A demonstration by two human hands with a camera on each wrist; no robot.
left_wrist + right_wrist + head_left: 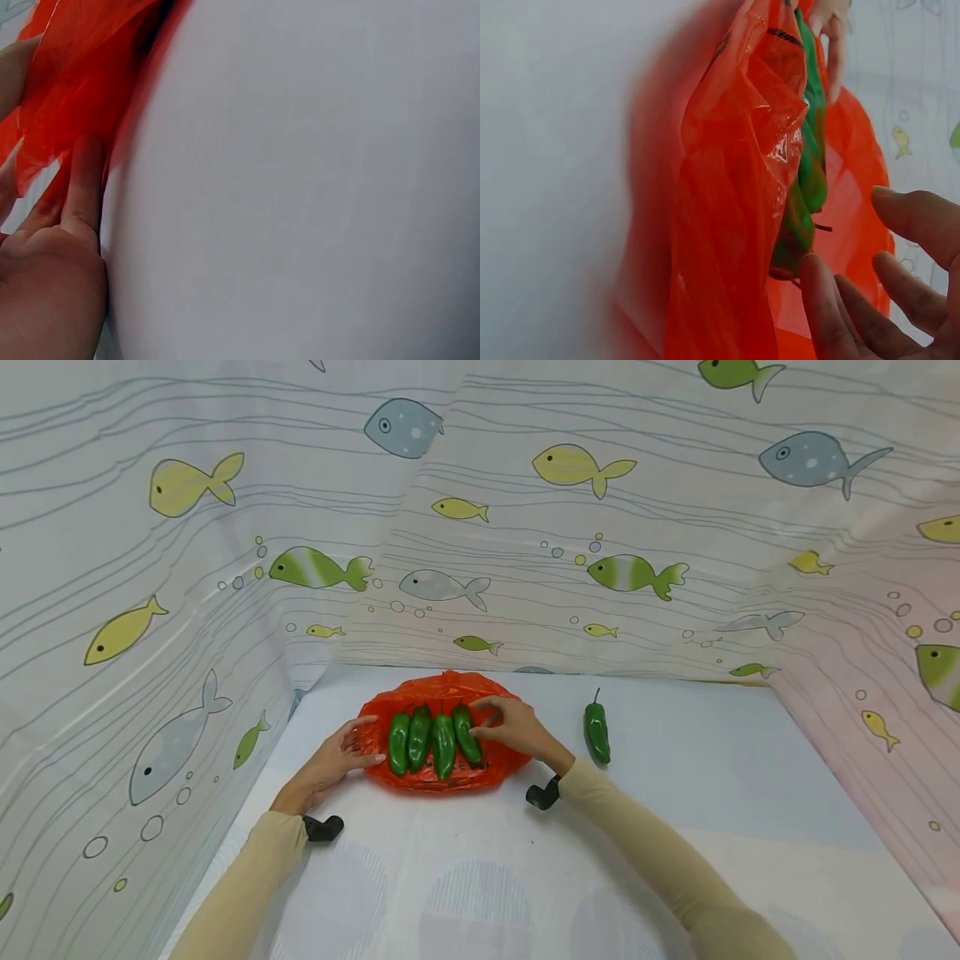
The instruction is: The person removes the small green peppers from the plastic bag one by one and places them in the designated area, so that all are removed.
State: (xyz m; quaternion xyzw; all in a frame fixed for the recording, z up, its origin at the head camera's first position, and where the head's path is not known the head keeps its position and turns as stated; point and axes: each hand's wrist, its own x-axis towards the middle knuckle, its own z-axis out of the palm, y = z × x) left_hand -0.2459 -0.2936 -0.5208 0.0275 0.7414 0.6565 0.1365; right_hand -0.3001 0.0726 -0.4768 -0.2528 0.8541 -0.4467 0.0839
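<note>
Several green peppers [444, 747] lie side by side, upright as seen from the head, on a spread red plastic bag [450, 783]. At the bag's left edge is my left hand [330, 767], its fingers touching the plastic; in the left wrist view a straight finger [86, 180] lies against the bag [90, 82]. My right hand [517, 727] is over the bag's right side, beside the rightmost pepper [467, 733]. In the right wrist view its fingers [829, 315] are spread, one fingertip close to or touching a pepper [793, 244]; contact is hard to tell.
A single green pepper [597, 732] lies on the white table [675, 760], right of the bag. Fish-patterned sheeting [525, 602] walls the back and sides. Each wrist wears a small black camera [543, 793].
</note>
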